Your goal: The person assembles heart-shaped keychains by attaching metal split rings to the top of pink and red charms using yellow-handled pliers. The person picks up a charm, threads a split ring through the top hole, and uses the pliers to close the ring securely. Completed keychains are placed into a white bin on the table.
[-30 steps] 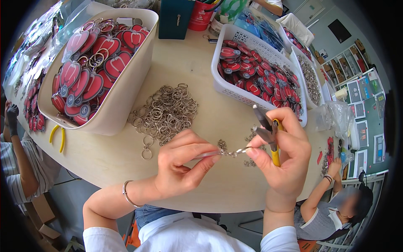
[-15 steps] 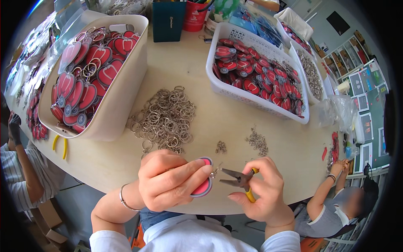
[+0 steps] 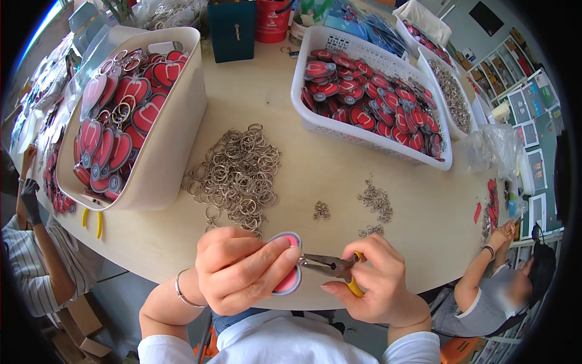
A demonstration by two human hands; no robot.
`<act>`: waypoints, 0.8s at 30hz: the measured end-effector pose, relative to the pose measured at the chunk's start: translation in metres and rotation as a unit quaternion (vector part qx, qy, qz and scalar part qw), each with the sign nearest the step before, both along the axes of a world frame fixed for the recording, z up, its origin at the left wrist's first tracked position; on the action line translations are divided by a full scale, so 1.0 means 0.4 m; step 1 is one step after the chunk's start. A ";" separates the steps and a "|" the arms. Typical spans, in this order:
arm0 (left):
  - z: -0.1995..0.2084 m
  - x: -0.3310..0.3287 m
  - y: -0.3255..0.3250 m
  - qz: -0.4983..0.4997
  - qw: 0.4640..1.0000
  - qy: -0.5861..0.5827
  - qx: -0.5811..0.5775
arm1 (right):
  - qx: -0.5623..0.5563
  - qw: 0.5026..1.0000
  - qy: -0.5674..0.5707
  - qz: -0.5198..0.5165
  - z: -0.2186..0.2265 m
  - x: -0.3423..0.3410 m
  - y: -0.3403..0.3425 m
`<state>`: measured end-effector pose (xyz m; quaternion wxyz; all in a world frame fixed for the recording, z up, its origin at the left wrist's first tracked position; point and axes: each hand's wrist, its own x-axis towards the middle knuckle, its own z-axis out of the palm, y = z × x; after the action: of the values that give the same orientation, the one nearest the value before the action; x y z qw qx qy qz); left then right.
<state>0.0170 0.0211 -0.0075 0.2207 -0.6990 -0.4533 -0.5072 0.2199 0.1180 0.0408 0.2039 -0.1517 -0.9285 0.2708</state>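
Observation:
My left hand [image 3: 242, 267] is closed on a red oval keychain tag [image 3: 293, 278] with a pale grey rim, held upright over the near edge of the table. In my right hand [image 3: 379, 279] are pliers [image 3: 330, 264] with yellow handles, pointing left. Their jaw tips reach the tag's right edge, where small metal links sit; whether the jaws grip a link is too small to tell. Just beyond my left hand spreads a heap of silver split rings [image 3: 236, 176]. Small piles of tiny metal links [image 3: 376, 203] lie past the pliers.
A cream bin [image 3: 193, 115] of finished red keychains stands at left, a white basket [image 3: 370, 134] of red tags at right. Yellow-handled pliers [image 3: 99, 223] lie by the bin. A dark green box [image 3: 232, 36] stands at the back. Co-workers sit at both sides.
The pliers have moved left to the tag's edge, and their jaws, spread apart before, are now nearly together. My left hand has barely shifted. The view has tilted slightly.

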 end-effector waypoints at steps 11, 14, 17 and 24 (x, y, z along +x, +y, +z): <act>-0.002 -0.001 -0.005 -0.020 1.000 0.003 -0.004 | -0.023 0.999 0.011 0.023 0.004 0.001 0.004; 0.002 -0.002 -0.010 -0.019 1.000 0.010 -0.006 | -0.005 1.000 0.019 0.020 -0.003 0.002 -0.002; 0.003 -0.005 -0.013 -0.021 1.000 0.019 -0.005 | 0.022 0.999 0.038 0.012 -0.014 0.002 -0.010; 0.007 -0.008 -0.024 -0.025 0.999 0.037 -0.013 | 0.073 0.996 0.049 -0.007 -0.016 0.005 -0.024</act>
<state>0.0139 0.0115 -0.0045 0.2153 -0.7316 -0.4335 -0.4802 0.2218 0.1084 0.0343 0.2611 -0.1291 -0.9338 0.2076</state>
